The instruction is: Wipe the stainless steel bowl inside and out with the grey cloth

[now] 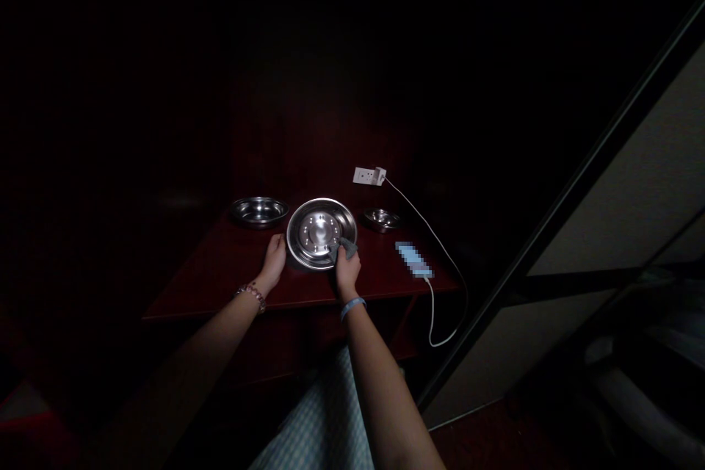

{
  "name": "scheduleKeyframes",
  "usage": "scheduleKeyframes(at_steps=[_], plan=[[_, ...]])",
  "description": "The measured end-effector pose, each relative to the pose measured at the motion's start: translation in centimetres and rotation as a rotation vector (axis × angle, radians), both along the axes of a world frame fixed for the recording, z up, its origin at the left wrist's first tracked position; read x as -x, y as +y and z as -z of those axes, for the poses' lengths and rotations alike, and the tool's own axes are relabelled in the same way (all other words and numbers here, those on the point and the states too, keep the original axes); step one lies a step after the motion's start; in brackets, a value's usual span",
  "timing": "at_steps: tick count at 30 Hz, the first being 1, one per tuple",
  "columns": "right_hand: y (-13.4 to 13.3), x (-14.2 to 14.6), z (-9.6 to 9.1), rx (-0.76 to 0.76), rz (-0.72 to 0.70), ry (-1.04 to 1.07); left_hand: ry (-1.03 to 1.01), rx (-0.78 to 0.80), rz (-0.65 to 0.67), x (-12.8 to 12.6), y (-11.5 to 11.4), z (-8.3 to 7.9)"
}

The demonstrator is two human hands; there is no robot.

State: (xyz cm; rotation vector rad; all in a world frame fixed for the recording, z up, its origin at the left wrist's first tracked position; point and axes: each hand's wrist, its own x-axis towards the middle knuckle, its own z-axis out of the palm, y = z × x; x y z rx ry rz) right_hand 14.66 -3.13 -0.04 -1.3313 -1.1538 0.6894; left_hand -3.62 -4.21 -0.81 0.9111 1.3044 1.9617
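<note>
A shiny round metal basin (pixel 321 230), with a ring of small dots in its bottom, is tilted toward me above the red-brown table (pixel 220 275). My left hand (pixel 274 258) grips its left rim, fingers partly hidden behind it. On the lower right rim, my right hand (pixel 346 268) is closed on a grey cloth (pixel 346 248) that lies against the basin's inside. Another metal basin (pixel 259 211) sits at the table's back left. To the right rests a smaller metal bowl (pixel 381 219).
A white socket (pixel 363 175) with a plugged-in charger (pixel 379 176) is on the wall behind. Its white cable (pixel 432 224) loops past the table's right edge to a phone (pixel 414 259) lying on the tabletop. A dark-framed panel (pixel 595 213) slants along the right side.
</note>
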Motion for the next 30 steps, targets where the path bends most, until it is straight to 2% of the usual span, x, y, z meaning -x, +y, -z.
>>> scheduleKeyframes(at_steps=[12, 18, 23, 30], plan=[[-0.1, 0.1, -0.1, 0.000, -0.003, 0.001, -0.031, 0.042, 0.009, -0.5, -0.3, -0.5], [-0.3, 0.1, -0.1, -0.031, -0.010, -0.001, -0.029, 0.102, -0.007, -0.6, -1.0, -1.3], [-0.3, 0.1, -0.2, -0.034, -0.017, -0.006, -0.046, 0.087, -0.004, -1.0, -1.5, -1.9], [-0.5, 0.0, -0.4, -0.011, -0.043, -0.018, -0.025, 0.093, -0.023, -0.9, -1.1, -1.5]])
